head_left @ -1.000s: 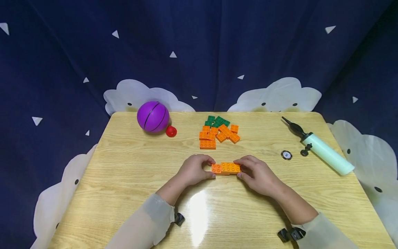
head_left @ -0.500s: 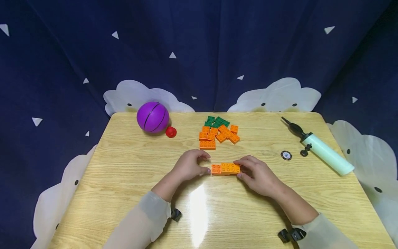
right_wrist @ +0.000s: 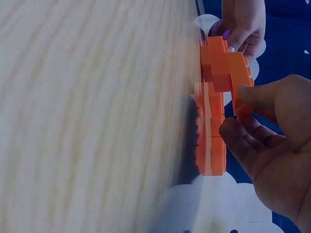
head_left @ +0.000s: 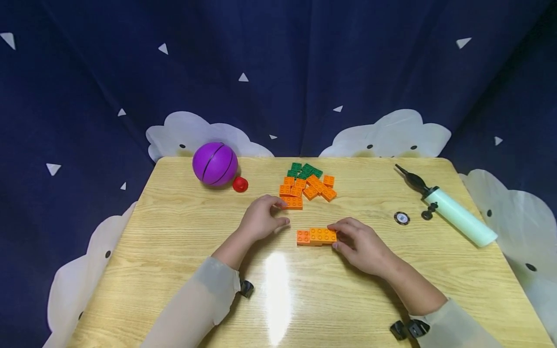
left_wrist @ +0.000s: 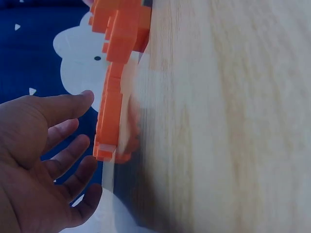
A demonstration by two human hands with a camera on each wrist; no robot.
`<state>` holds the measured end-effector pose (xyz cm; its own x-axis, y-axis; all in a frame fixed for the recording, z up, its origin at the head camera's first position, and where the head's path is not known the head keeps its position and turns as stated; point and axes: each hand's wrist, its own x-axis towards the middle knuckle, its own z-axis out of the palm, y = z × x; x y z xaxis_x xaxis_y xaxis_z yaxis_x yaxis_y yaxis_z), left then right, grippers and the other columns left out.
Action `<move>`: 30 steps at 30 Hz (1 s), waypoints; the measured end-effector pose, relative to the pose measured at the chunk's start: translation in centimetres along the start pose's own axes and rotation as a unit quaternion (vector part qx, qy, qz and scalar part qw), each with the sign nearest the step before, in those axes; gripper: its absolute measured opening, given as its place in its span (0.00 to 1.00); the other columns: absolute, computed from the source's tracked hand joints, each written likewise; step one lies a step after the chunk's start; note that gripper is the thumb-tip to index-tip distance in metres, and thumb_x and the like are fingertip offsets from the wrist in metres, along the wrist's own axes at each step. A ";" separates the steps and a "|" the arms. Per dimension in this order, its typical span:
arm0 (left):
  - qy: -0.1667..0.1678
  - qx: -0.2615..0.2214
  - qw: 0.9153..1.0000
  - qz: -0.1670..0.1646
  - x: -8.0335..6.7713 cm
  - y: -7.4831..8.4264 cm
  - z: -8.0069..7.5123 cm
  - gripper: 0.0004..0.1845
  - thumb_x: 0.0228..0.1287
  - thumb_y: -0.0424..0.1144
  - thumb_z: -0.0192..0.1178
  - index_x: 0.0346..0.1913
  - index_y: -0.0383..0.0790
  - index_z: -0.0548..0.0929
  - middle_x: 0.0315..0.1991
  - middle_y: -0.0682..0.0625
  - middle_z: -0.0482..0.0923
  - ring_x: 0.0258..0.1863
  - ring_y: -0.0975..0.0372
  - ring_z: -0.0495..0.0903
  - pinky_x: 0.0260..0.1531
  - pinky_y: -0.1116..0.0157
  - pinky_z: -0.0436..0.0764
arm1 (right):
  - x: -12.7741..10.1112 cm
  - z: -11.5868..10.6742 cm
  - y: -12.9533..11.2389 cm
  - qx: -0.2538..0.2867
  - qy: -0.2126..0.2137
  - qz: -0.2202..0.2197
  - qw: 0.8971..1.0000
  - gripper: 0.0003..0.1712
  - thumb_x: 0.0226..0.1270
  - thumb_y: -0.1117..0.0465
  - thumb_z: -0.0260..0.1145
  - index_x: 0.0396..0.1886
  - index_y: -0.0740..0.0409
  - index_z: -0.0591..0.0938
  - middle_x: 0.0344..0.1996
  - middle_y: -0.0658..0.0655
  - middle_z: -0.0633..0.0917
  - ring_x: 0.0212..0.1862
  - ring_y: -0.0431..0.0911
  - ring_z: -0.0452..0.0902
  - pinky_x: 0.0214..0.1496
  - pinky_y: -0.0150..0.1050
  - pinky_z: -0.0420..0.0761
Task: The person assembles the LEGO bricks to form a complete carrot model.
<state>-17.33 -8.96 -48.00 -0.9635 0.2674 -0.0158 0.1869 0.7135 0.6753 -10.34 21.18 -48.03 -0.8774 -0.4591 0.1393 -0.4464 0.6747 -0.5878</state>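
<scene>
R hand (head_left: 360, 245) pinching orange stack (head_left: 321, 235) (offset), L hand (head_left: 260, 220) nr orange bricks (head_left: 296, 192)

Bricks (head_left: 300, 183) between ball (head_left: 215, 164) and pump (head_left: 461, 216), perhaps overlapping

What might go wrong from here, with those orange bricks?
The right hand pinches the overhanging end of the joined orange bricks; pushing down there might tip them or loosen the join.

The left hand is right by the orange brick pile, so its fingers could nudge closely packed bricks aside.

The purple ball might roll if bumped.
</scene>
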 end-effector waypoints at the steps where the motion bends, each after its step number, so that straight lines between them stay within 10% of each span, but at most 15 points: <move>1: 0.004 0.000 1.000 -0.002 0.1 -0.1 0.0 0.22 0.57 0.45 0.80 0.53 0.46 0.87 0.52 0.52 0.83 0.53 0.54 0.79 0.58 0.54 0.76 | 0.0 0.0 0.0 0.000 -0.001 0.000 1.000 0.24 0.68 0.63 0.74 0.63 0.55 0.83 0.56 0.50 0.82 0.54 0.46 0.82 0.55 0.47 0.84; 30: 0.027 0.036 0.998 -0.032 2.8 -0.5 1.4 0.18 0.60 0.41 0.77 0.53 0.46 0.87 0.55 0.49 0.82 0.55 0.52 0.76 0.62 0.55 0.72 | -0.1 0.4 0.2 0.000 0.013 -0.018 1.000 0.23 0.67 0.65 0.74 0.62 0.57 0.84 0.55 0.50 0.83 0.54 0.47 0.82 0.54 0.48 0.84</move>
<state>-19.82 -7.66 -49.46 -0.9825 0.1856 -0.0172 0.1354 0.7740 0.6185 -10.32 21.14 -48.46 -0.8655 -0.4671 0.1808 -0.4771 0.6589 -0.5816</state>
